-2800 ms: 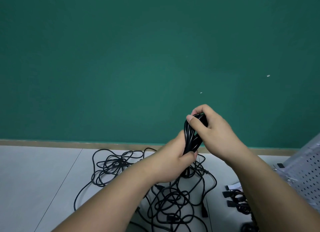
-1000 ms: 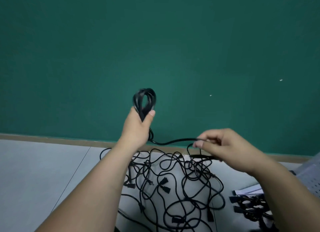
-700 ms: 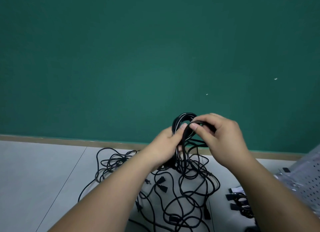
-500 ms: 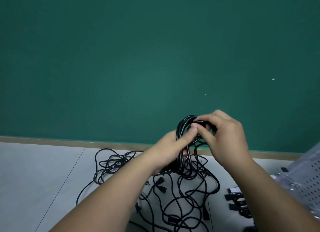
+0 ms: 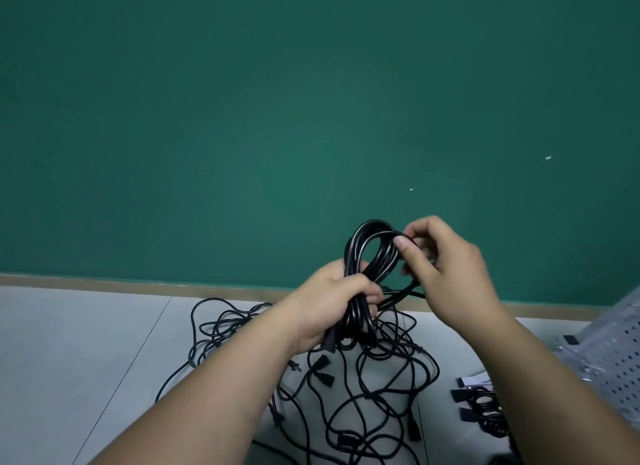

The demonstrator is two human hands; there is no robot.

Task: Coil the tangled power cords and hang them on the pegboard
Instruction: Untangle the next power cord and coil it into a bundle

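Note:
A black power cord is gathered into a coil [image 5: 372,253] of several loops, held upright in front of the green wall. My left hand [image 5: 332,301] is closed around the lower part of the coil. My right hand [image 5: 446,267] pinches the top right of the loop between thumb and fingers, and the cord's loose strand runs under it. Beneath my hands a tangle of black cords [image 5: 363,385] with plugs lies on the grey floor. The white pegboard [image 5: 620,357] shows at the right edge, tilted.
A green wall [image 5: 277,118] with a tan baseboard [image 5: 104,286] stands close ahead. Some small bundled black cords [image 5: 479,404] and a white paper lie on the floor at the lower right, beside the pegboard.
One second ago my hands were apart with a strand stretched between them. They have come together, a further loop lies on the coil, and my left hand has slid down to grip its lower part.

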